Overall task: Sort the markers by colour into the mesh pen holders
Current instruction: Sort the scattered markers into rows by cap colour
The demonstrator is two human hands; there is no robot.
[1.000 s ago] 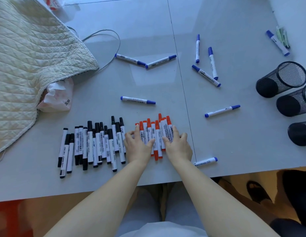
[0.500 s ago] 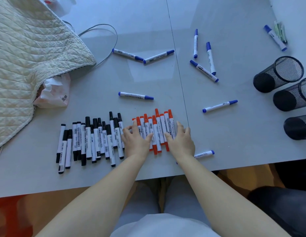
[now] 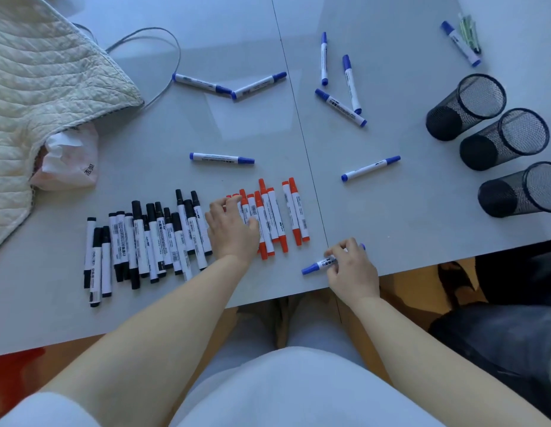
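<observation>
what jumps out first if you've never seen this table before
Two neat rows near the front edge: black markers on the left, red markers beside them under the left hand. Blue markers lie scattered further back, and the right hand pinches one at the edge. Three mesh holders lie tipped over at the right.

Black markers (image 3: 145,245) lay side by side in a rough row near the tabletop's near edge, caps pointing mostly away. Just to their right lay a row of red markers (image 3: 274,217), two of them slightly apart at the row's right end. Blue markers (image 3: 222,158) were scattered singly farther back, and one blue marker (image 3: 319,265) lay at the near edge. Three black mesh pen holders (image 3: 466,107) lay on their sides at the far right, mouths facing right.
</observation>
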